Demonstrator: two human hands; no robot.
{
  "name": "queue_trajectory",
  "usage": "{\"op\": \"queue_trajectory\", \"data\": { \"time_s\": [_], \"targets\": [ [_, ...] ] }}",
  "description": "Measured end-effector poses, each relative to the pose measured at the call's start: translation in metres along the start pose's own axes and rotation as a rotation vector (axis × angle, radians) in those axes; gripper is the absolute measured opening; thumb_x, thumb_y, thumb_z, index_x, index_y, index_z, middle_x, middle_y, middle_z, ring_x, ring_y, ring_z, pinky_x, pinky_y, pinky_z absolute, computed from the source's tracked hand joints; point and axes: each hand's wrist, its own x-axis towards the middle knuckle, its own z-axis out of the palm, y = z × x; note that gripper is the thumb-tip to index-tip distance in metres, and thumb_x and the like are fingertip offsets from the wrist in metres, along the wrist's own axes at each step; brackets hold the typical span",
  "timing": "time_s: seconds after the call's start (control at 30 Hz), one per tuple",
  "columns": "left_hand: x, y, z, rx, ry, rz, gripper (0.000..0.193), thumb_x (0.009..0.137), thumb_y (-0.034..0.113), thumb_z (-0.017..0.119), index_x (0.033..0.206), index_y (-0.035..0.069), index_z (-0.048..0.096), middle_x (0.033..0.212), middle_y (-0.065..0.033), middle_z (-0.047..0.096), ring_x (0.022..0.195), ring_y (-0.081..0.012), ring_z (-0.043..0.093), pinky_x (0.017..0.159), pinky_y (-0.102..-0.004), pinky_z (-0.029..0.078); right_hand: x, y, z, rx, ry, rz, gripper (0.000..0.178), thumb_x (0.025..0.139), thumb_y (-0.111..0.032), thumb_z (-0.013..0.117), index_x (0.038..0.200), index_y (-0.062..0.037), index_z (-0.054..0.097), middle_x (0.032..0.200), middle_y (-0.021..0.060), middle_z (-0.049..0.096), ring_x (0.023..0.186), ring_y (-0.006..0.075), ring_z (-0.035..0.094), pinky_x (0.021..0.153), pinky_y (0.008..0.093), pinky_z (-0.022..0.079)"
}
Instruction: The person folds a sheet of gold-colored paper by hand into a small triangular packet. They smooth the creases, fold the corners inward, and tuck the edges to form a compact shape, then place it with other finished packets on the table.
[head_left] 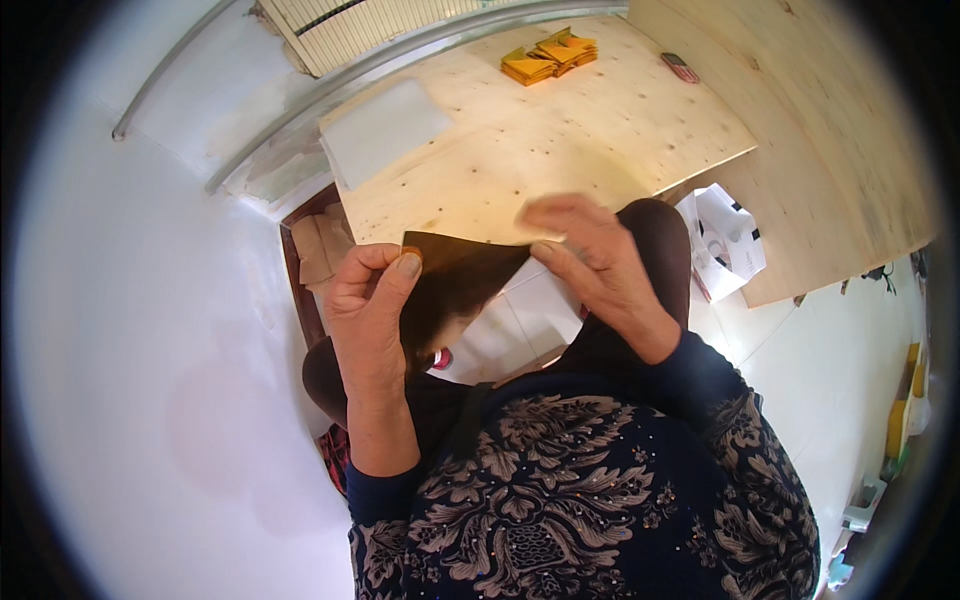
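A thin, shiny dark gold-brown sheet hangs tilted between my hands, above my lap. My left hand pinches its left edge near the top corner, thumb in front. At the opposite corner is my right hand, its thumb tip touching the sheet. The fingers of that hand are blurred and raised apart from the thumb. What lies behind the sheet is hidden.
A low wooden board table stands in front of me. On it are yellow-gold folded paper pieces, a white sheet and a small red phone-like object. A white bag sits right of my knee; brown cardboard leans at left.
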Motion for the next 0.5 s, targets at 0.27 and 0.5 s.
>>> {"op": "queue_trajectory", "data": {
  "time_s": [0.27,0.5],
  "targets": [
    [-0.003,0.008,0.006,0.105,-0.005,0.011,0.009,0.086,0.003,0.068,0.094,0.000,0.065,0.087,-0.0018,0.066,0.079,-0.0071,0.057,0.075,-0.0195,0.045,0.005,-0.087,-0.028,1.101,-1.341,-0.189,0.025,0.088,-0.013,0.070,0.101,0.0074,0.061,0.087,0.0193,0.066,0.080,0.0312,0.065,0.070,0.0359,0.051],
    [-0.020,0.015,0.017,0.290,-0.089,0.058,0.006,0.084,0.004,0.071,0.086,0.000,0.067,0.081,0.0009,0.064,0.076,-0.0061,0.054,0.071,-0.0210,0.043,0.019,-0.049,0.003,-0.161,-0.125,-0.210,0.018,0.086,-0.009,0.071,0.100,0.0010,0.066,0.096,0.0087,0.065,0.086,0.0217,0.063,0.075,0.0285,0.050]
  ]
}}
